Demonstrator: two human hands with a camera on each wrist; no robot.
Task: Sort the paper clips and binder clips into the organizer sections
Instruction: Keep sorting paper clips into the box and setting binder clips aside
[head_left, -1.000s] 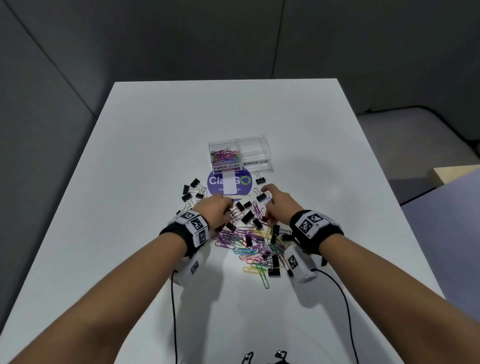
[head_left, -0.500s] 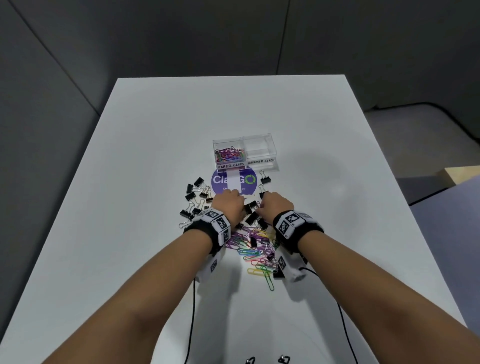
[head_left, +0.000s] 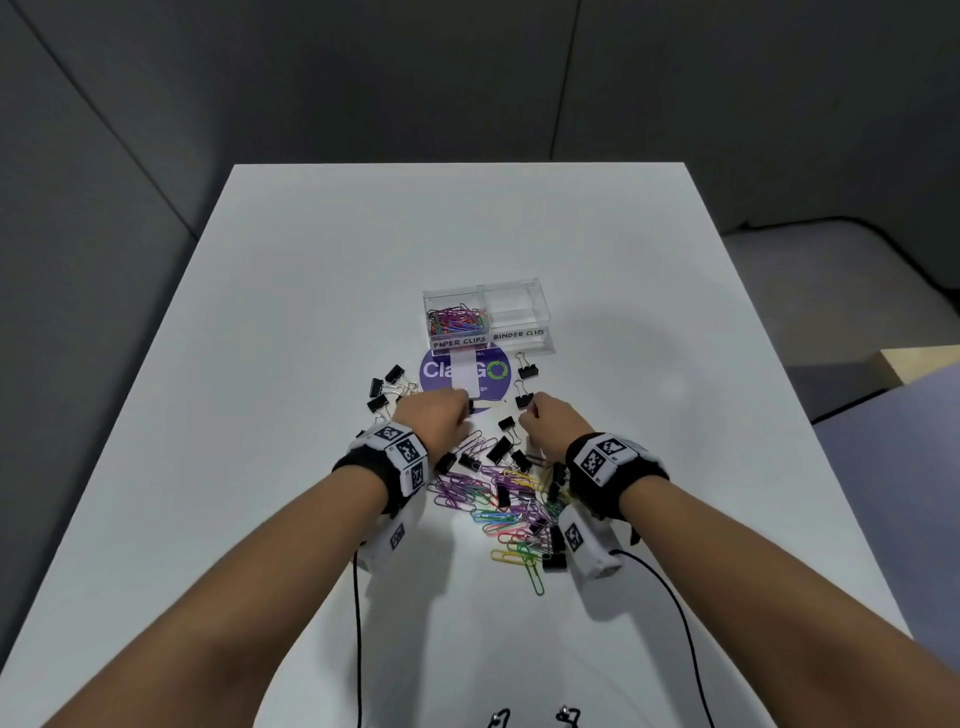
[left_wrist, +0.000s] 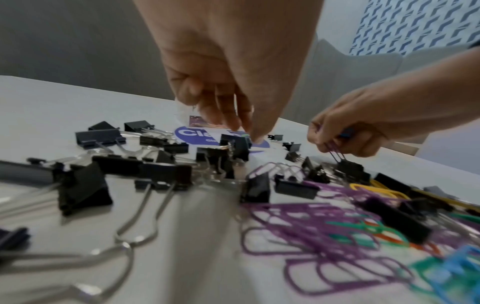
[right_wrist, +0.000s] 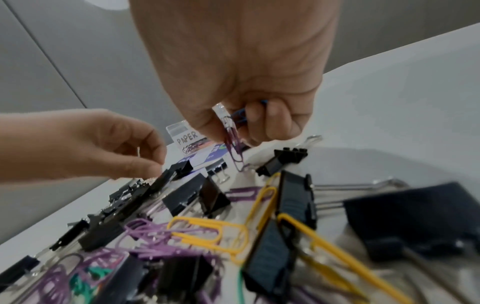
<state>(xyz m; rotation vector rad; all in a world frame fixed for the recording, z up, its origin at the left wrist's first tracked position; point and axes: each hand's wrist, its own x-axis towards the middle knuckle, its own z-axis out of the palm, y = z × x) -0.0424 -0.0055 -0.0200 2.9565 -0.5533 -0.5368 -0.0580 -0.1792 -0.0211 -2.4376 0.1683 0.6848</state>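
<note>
Purple paper clips pinched in your right hand, hanging from fingertips above pile. Blue clip also tucked in that grip. Your left hand reaches down, fingertips touching black binder clip; grip curled, can't tell if it holds yet. Mixed pile of coloured paper clips and black binder clips lies on white desk between your wrists. Clear organizer sits past pile: left part holds paper clips, right part marked binder clips. Purple round sticker lies just before organizer.
</note>
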